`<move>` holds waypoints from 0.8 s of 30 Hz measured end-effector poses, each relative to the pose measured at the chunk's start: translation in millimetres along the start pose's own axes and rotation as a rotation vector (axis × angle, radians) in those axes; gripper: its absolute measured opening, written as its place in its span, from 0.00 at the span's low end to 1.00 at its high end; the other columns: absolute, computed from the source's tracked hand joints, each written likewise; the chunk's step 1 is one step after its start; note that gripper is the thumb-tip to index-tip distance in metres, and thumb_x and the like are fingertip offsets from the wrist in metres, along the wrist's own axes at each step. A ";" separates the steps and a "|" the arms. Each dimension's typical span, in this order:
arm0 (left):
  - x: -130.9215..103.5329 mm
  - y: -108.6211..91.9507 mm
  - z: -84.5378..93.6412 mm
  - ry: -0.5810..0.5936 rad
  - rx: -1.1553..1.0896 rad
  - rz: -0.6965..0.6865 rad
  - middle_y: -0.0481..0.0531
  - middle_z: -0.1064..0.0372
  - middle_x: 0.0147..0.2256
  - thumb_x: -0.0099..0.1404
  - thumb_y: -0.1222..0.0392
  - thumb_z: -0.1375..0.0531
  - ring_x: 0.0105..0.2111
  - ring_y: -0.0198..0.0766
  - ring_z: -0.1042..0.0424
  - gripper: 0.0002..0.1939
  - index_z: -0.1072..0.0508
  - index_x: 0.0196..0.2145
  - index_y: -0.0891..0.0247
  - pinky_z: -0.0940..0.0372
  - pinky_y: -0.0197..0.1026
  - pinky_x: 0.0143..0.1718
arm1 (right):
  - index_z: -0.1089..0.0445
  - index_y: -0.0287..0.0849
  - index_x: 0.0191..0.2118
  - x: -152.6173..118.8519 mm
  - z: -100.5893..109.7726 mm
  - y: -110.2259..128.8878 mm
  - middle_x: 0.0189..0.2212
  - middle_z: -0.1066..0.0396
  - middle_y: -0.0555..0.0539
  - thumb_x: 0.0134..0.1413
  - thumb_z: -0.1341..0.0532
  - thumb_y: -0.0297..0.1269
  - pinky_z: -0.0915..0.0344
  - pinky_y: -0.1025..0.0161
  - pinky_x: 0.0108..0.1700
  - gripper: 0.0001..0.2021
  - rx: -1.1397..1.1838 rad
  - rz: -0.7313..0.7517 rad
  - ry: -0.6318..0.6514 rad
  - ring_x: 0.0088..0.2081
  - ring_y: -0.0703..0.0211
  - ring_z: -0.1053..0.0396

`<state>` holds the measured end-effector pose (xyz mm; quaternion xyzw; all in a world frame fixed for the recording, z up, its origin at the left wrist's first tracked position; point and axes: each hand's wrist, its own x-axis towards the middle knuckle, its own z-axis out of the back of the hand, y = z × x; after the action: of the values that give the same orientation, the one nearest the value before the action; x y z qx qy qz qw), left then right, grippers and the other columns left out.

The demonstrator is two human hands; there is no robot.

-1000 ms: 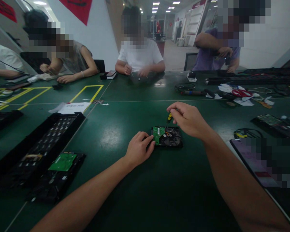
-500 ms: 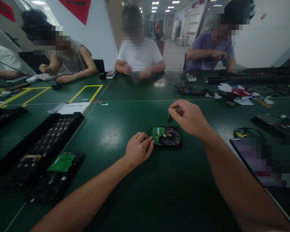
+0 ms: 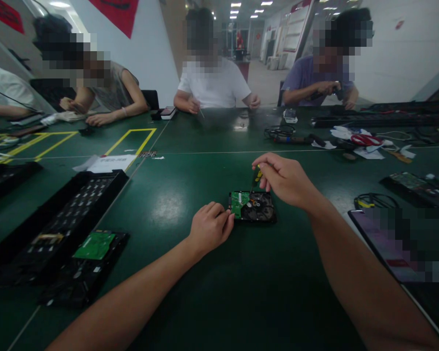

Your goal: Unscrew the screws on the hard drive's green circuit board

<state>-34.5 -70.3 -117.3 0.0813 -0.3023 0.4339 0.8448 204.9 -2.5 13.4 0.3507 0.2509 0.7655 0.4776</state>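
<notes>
Hands working on a hard drive with a screwdriver

The right hand's (image 3: pixel 287 179) fingers are closed around the yellow-and-black handle of a screwdriver (image 3: pixel 256 176), held nearly upright, its shaft pointing down at the hard drive (image 3: pixel 258 207). The left hand's (image 3: pixel 210 226) fingers are bent, their tips at the drive's left edge. The drive lies flat on a green table (image 3: pixel 219 292) between the hands—green circuit board (image 3: pixel 238 204) on its left part. Farther left are a second drive (image 3: pixel 86 268) and a long black tray (image 3: pixel 66 219); at right, a tablet-like screen (image 3: pixel 382 248). Across the table—several seated people.
</notes>
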 end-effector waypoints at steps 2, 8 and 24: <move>-0.1 -0.3 0.1 0.007 0.000 0.011 0.55 0.28 0.32 0.77 0.57 0.42 0.33 0.42 0.30 0.16 0.20 0.33 0.61 0.33 0.46 0.34 | 0.24 0.44 0.48 -0.2 0.2 -0.6 0.24 0.25 0.51 0.71 0.44 0.37 0.33 0.62 0.34 0.11 -0.010 0.006 -0.007 0.26 0.60 0.26; -1.1 5.4 -6.5 -0.016 -0.115 0.119 0.54 0.28 0.31 0.78 0.56 0.43 0.33 0.42 0.29 0.18 0.22 0.30 0.60 0.32 0.46 0.34 | 0.25 0.44 0.46 -0.2 0.9 -0.3 0.26 0.24 0.50 0.71 0.42 0.44 0.35 0.61 0.33 0.12 -0.069 0.048 -0.018 0.27 0.59 0.27; 2.7 24.0 -13.9 -0.002 -0.411 0.287 0.53 0.23 0.42 0.71 0.60 0.34 0.49 0.46 0.26 0.06 0.19 0.35 0.58 0.31 0.55 0.55 | 0.25 0.46 0.46 -0.8 -0.2 -2.4 0.38 0.20 0.46 0.70 0.40 0.46 0.34 0.61 0.33 0.12 -0.047 0.072 -0.014 0.31 0.58 0.27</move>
<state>-46.0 -48.3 -130.0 -0.1356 -0.3935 0.4787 0.7730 206.3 -2.2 11.2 0.3535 0.2169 0.7854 0.4595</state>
